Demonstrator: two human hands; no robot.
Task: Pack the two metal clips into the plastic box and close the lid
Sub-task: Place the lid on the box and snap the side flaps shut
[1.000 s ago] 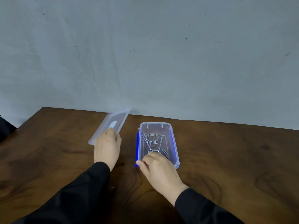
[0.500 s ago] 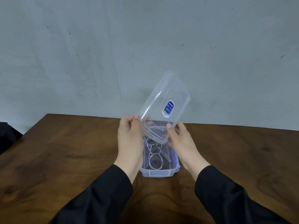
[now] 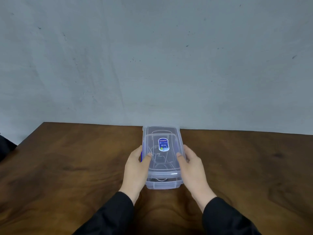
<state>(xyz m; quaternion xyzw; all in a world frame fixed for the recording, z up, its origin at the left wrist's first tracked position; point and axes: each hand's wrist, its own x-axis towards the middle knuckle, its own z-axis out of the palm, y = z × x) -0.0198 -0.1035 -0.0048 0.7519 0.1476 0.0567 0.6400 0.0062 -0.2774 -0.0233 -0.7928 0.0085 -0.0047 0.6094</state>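
Observation:
The clear plastic box [image 3: 163, 184] stands on the brown wooden table, near its middle. Its clear lid [image 3: 162, 133], with a blue sticker on top, lies flat over the box. Through the lid I make out the metal clips [image 3: 158, 159] lying inside, their wire loops blurred. My left hand [image 3: 135, 168] grips the left side of the lid and box, thumb on top. My right hand [image 3: 191, 165] holds the right side the same way. A blue latch shows at the left edge by my left fingers.
The wooden table [image 3: 67, 167] runs up to a grey wall [image 3: 152, 56] just behind the box. A dark object sits at the far left edge [image 3: 5, 148]. Black sleeves cover both forearms.
The lid was lifted from the table on the left, carried tilted over the box with both hands, and now lies flat on the box. My right hand left the clips inside.

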